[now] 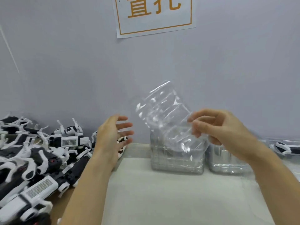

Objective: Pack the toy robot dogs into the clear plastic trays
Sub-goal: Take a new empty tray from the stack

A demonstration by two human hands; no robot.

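The right hand (217,127) pinched a tilted clear tray (165,114) above the tray stack (177,161), while the left hand (113,135) hovered empty, fingers spread.

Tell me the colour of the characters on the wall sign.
Orange characters on the white paper wall sign, head view.

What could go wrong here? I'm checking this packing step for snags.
The right hand pinches only one edge of the tilted clear tray, so the flimsy tray may flex or slip. It hangs just above the tray stack, so it might drag a second tray along. The open left hand hovers near the robot dog pile and could knock dogs loose.
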